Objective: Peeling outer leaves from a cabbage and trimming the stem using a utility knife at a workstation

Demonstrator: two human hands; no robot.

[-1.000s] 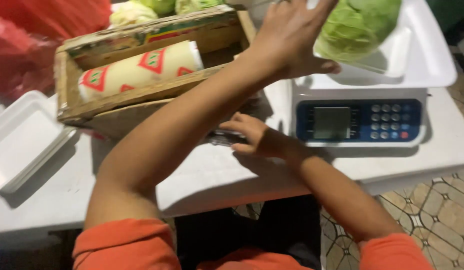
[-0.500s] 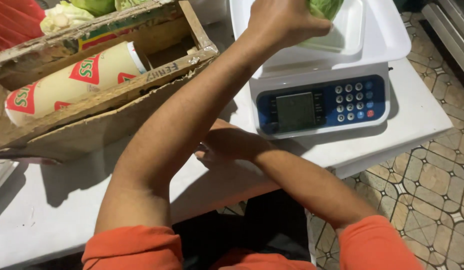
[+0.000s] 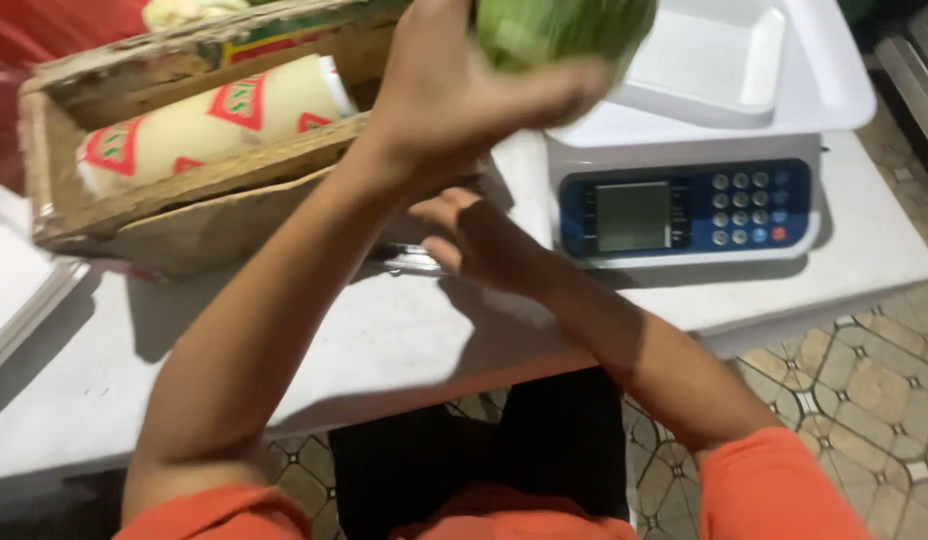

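Observation:
My left hand (image 3: pixel 454 95) is raised over the table's back edge and grips a green cabbage (image 3: pixel 564 30) from below. The cabbage hangs left of the white foam tray (image 3: pixel 714 60) that lies on the pan of a white scale with a blue keypad panel (image 3: pixel 684 210). My right hand (image 3: pixel 479 240) hovers low over the white table (image 3: pixel 384 340), just left of the scale, fingers apart and holding nothing. A small dark shiny object (image 3: pixel 404 258) lies on the table by its fingertips; I cannot tell what it is.
A worn wooden crate (image 3: pixel 184 195) at the back left holds a cream roll with red triangles (image 3: pixel 209 120). Stacked white foam trays (image 3: pixel 14 290) lie at the far left. Red plastic (image 3: pixel 64 20) and pale vegetables (image 3: pixel 184 10) sit behind the crate. Patterned floor tiles (image 3: pixel 864 390) show at right.
My left hand has lifted the cabbage off the foam tray on the scale and carried it left and toward me. My right hand has risen slightly off the table.

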